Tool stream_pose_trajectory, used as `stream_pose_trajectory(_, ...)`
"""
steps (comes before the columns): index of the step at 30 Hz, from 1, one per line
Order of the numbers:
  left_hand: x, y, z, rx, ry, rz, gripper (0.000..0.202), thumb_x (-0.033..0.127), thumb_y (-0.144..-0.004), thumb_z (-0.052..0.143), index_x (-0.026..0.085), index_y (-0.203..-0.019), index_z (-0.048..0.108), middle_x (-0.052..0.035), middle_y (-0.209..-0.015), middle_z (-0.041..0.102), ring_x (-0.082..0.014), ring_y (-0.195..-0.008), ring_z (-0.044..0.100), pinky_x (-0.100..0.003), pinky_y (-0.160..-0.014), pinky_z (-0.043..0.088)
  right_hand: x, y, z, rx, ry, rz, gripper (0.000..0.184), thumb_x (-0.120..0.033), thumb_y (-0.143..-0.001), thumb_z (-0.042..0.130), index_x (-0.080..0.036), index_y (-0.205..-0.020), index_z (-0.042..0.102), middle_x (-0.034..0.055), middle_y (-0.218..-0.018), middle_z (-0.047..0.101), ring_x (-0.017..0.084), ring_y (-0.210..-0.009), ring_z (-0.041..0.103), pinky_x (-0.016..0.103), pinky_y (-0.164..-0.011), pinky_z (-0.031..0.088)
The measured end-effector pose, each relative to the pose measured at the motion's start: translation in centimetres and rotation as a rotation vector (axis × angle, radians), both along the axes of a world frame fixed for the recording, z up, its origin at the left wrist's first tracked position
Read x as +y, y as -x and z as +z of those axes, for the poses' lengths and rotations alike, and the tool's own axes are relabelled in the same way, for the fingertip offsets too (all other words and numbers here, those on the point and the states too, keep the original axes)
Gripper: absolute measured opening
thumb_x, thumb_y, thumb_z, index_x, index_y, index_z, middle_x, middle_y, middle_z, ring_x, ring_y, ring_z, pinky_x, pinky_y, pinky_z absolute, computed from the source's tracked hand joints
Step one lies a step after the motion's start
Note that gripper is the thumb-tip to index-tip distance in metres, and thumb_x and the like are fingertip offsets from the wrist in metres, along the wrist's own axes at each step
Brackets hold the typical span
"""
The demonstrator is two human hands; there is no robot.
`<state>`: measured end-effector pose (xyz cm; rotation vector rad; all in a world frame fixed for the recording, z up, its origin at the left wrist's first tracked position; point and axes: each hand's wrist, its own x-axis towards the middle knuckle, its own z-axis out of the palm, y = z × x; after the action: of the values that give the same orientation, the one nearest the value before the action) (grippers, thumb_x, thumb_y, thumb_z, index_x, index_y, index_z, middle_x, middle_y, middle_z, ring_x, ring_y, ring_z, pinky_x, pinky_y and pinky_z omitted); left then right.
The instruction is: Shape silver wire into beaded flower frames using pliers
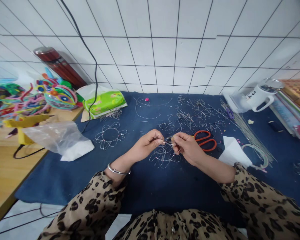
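Observation:
Over the dark blue cloth (140, 180), my left hand (150, 141) and my right hand (186, 146) face each other, fingertips pinched on thin silvery wire. A looped wire piece (163, 158) with small pink specks lies just under them; whether it joins the wire in my fingers I cannot tell. Right behind my right hand sit red-handled scissors (210, 145), their blades hidden. To the left, a flower-shaped wire outline (110, 136) rests flat. Beyond my hands spreads a tangle of wire scraps (192, 113), with a small bright pink item (147, 99) near it.
At left are a yellow glue gun (22, 126), a clear plastic bag (60, 133), green tissue pack (106, 103) and a red flask (57, 65). A black cable (96, 70) hangs down there. On the right are straight wires (252, 133), a wire coil (263, 156), white paper (233, 151) and a mug (261, 96).

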<state>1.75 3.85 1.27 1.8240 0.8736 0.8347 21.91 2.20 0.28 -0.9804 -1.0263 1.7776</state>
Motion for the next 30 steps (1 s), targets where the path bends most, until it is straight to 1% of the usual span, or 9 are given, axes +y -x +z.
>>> stream_pose_trajectory(6, 0.1, 0.5, 0.3, 0.017, 0.027, -0.024, 0.011, 0.025, -0.087, 0.053, 0.014, -0.09, 0.056, -0.0055, -0.089, 0.058, -0.014, -0.081, 0.054, -0.029, -0.075, 0.043, 0.1, 0.0, -0.1, 0.003, -0.003, -0.005, 0.021, -0.038, -0.081, 0.058, -0.018, -0.077, 0.053, -0.0029, -0.068, 0.053, 0.007, -0.053, 0.047, 0.022, -0.049, 0.035)
stream_pose_trajectory(17, 0.4, 0.9, 0.4, -0.025, 0.13, 0.037, 0.009, 0.023, -0.083, 0.058, 0.014, -0.086, 0.058, -0.0049, -0.084, 0.061, -0.0119, -0.073, 0.054, -0.025, -0.065, 0.044, 0.0, 0.0, 0.1, -0.004, -0.037, 0.037, 0.021, -0.038, -0.082, 0.057, -0.018, -0.076, 0.053, -0.0038, -0.065, 0.052, 0.007, -0.052, 0.047, 0.023, -0.05, 0.037)
stream_pose_trajectory(23, 0.6, 1.2, 0.3, 0.009, 0.113, 0.005, 0.012, 0.025, -0.082, 0.06, 0.013, -0.081, 0.06, -0.0051, -0.081, 0.062, -0.0128, -0.073, 0.057, -0.027, -0.067, 0.046, 0.1, -0.1, 0.2, -0.065, -0.042, 0.122, 0.02, -0.037, -0.082, 0.056, -0.018, -0.076, 0.053, -0.0036, -0.064, 0.052, 0.007, -0.051, 0.047, 0.023, -0.048, 0.037)
stream_pose_trajectory(30, 0.4, 1.0, 0.6, 0.024, 0.081, -0.029, 0.011, 0.025, -0.083, 0.059, 0.013, -0.081, 0.06, -0.0053, -0.082, 0.063, -0.0137, -0.075, 0.058, -0.028, -0.069, 0.047, 0.3, -0.1, 0.3, -0.113, -0.007, 0.233, 0.019, -0.036, -0.082, 0.056, -0.017, -0.076, 0.054, -0.0034, -0.063, 0.053, 0.006, -0.05, 0.048, 0.021, -0.048, 0.038)
